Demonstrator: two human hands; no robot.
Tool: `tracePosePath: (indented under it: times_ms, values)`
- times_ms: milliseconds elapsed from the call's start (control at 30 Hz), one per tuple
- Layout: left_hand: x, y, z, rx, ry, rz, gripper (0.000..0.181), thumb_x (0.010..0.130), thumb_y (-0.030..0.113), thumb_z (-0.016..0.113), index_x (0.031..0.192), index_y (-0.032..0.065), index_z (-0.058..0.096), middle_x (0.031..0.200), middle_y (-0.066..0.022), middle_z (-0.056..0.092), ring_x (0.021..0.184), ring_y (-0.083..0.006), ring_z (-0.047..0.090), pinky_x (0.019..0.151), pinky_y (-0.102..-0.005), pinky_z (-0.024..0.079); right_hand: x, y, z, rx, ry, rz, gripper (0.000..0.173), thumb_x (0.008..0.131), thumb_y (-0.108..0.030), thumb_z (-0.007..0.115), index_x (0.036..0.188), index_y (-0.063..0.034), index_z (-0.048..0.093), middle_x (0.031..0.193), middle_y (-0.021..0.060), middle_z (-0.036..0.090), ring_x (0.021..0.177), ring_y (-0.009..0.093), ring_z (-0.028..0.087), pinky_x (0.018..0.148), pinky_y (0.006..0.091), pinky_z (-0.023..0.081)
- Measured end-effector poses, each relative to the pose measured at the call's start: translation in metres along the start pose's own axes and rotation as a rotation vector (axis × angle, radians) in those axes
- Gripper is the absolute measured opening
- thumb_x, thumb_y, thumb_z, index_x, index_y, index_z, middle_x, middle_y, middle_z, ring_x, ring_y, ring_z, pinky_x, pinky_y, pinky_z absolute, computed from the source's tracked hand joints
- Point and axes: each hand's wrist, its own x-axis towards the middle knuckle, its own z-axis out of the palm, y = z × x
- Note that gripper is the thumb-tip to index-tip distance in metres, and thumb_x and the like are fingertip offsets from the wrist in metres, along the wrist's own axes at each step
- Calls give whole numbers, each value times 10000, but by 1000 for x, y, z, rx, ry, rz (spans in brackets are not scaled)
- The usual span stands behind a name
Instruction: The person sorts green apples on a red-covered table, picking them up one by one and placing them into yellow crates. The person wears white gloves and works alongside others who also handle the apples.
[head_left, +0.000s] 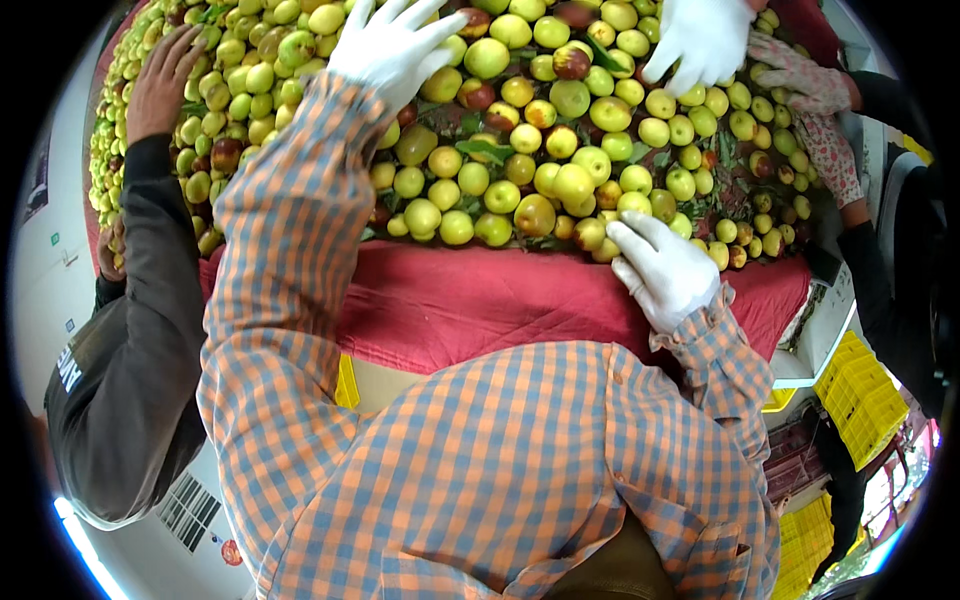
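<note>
My left hand (390, 49), in a white glove, is stretched out over the heap of green jujubes (487, 58) with its fingers spread; I see nothing held in it. At the near edge of the heap, my white-gloved right hand (664, 270) rests with its fingertips against a few jujubes (590, 234). Its fingers are apart and its palm faces away from me. Many of the fruits are yellow-green, some patched with reddish brown, like the dark jujube (571, 63) between my hands. Loose leaves (486, 150) lie among them.
A red cloth (480, 300) covers the near table edge. Co-workers reach in: a bare hand (161, 86) at left, a white-gloved hand (701, 45) at the far side, and flower-patterned gloves (829, 154) at right. Yellow plastic crates (862, 397) stand at lower right.
</note>
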Motion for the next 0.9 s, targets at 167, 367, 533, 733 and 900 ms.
tracePosePath:
  times_ms: [167,367,533,733,900]
  values:
    - [-60,24,-13,-52,-76,-112,515,870,297,670,1367,290,537,1500,-41,424,1391,-352,375,1131,-615,248,26,-13,5,-9,-36,-40,385,844,-176,701,1214,-114,615,1207,115,619,972,288,665,764,367,554]
    - [-85,65,-29,-268,-345,-66,610,852,242,674,1425,293,471,1506,-68,410,1407,-371,339,1122,-661,199,81,12,23,-286,0,-35,441,853,-250,686,1275,-196,570,1045,67,598,852,261,639,688,389,525]
    - [-89,100,-34,-490,-393,67,566,803,209,716,1341,261,546,1451,-60,468,1376,-332,383,1121,-648,210,107,20,9,-258,-285,181,399,923,-359,606,1290,-211,551,1112,58,603,950,267,651,743,388,547]
    - [-76,108,-48,-559,-391,120,531,793,236,735,1294,170,571,1388,-63,520,1354,-292,417,1149,-576,240,189,29,-16,-367,-349,224,456,923,-248,602,1363,-269,488,1328,132,525,1066,313,633,823,406,549]
    - [-80,99,-62,-603,-413,72,511,808,218,720,1293,163,571,1407,-73,506,1365,-309,406,1151,-565,240,199,81,-2,167,-307,252,575,861,-124,665,1399,-242,497,1092,117,613,826,236,654,725,386,556]
